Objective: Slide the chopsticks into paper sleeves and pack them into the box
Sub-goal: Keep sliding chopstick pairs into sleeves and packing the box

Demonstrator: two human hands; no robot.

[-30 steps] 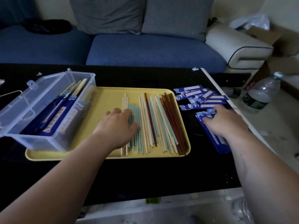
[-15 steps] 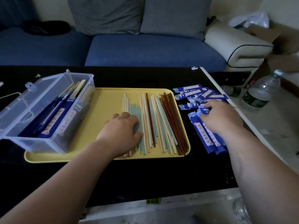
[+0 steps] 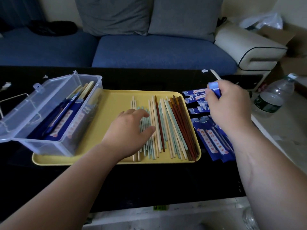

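Loose chopsticks (image 3: 167,125) in cream, teal and dark red lie side by side on a yellow tray (image 3: 114,103). My left hand (image 3: 131,128) rests on the teal ones with fingers spread and slightly bent. My right hand (image 3: 227,107) is raised above the table and grips one blue paper sleeve (image 3: 215,87) by its end. More blue sleeves (image 3: 211,140) lie on the black table right of the tray. A clear plastic box (image 3: 49,110) stands open on the tray's left end, holding several sleeved chopsticks.
A black table (image 3: 149,183) carries everything; its front edge is near me. A plastic water bottle (image 3: 274,95) stands off the table's right side. A blue sofa (image 3: 149,50) with grey cushions runs behind the table. A cardboard box sits at far right.
My right hand has lifted one blue sleeve off the pile and moved it up and away from me. My left hand has stayed on the teal chopsticks, shifting slightly.
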